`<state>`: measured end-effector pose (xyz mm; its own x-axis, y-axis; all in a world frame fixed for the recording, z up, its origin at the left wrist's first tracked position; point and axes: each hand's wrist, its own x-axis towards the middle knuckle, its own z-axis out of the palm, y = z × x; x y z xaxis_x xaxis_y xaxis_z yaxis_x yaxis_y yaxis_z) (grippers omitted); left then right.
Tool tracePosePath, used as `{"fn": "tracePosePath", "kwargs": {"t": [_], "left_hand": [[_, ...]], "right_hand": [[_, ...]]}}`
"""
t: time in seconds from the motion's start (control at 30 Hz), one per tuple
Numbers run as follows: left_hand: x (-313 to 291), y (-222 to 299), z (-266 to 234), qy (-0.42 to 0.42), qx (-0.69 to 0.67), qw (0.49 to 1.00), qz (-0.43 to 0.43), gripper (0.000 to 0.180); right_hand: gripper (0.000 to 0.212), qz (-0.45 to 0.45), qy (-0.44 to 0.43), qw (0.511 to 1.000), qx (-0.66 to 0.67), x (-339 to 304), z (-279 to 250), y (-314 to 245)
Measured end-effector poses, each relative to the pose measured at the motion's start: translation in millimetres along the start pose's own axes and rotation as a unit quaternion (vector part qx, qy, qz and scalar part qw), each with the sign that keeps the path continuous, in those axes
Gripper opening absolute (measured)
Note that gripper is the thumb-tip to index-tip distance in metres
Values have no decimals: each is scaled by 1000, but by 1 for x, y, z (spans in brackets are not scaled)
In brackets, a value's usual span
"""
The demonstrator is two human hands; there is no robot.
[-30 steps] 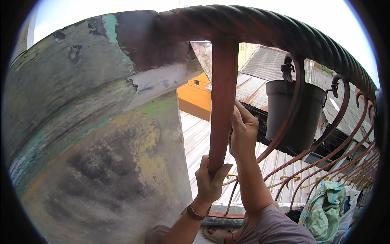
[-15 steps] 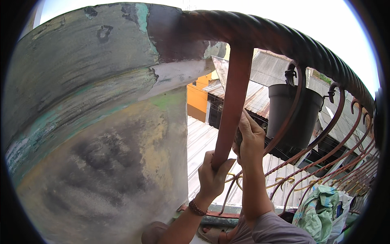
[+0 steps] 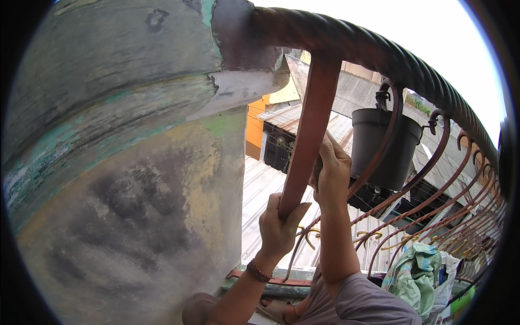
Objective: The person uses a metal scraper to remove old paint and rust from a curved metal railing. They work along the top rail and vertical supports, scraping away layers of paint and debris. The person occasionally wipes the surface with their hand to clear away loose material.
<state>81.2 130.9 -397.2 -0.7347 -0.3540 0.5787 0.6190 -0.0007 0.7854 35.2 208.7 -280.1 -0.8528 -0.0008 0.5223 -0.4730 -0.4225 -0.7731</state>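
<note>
A flat, reddish-brown metal post (image 3: 311, 122) runs down from a dark, twisted handrail (image 3: 368, 46). My left hand (image 3: 279, 230), with a braided bracelet at the wrist, is wrapped around the post's lower part, thumb on the right side. Higher up, my right hand (image 3: 334, 170) presses against the post's right edge with its fingers closed. Something small and dark shows between those fingers and the post, too hidden to name. Part of the right fingers lies behind the post.
A weathered, patchy wall (image 3: 130, 179) fills the left side. A black hanging pot (image 3: 379, 146) is hooked on the railing at right, beside curved, twisted bars (image 3: 433, 179). Pale green and white plastic sacks (image 3: 414, 276) lie at lower right. Metal roofs (image 3: 265, 184) spread below, beyond the railing.
The view has shifted slightly, so wall, pot and railing sit a little differently. Both hands keep their places on the post, the right perhaps a touch higher.
</note>
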Motion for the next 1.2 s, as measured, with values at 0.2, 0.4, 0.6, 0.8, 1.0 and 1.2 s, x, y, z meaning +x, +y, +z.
{"fn": "tracePosePath", "kwargs": {"t": [0.2, 0.4, 0.6, 0.8, 1.0, 1.2], "left_hand": [[-1, 1, 2, 11, 16, 1000, 20, 36], [-1, 3, 2, 10, -18, 1000, 7, 35], [1, 6, 6, 28, -11, 999, 39, 37], [0, -1, 4, 20, -11, 1000, 17, 38], [0, 3, 4, 24, -15, 1000, 10, 38], [0, 7, 2, 16, 10, 1000, 6, 39]], "right_hand": [[42, 4, 17, 999, -35, -21, -20, 24], [42, 15, 26, 999, 27, -18, -17, 29], [42, -25, 107, 994, -19, -15, 9, 30], [40, -23, 73, 997, 1, -11, 0, 26], [41, -40, 45, 998, -22, -12, -5, 30], [39, -47, 81, 995, -40, -18, 5, 28]]}}
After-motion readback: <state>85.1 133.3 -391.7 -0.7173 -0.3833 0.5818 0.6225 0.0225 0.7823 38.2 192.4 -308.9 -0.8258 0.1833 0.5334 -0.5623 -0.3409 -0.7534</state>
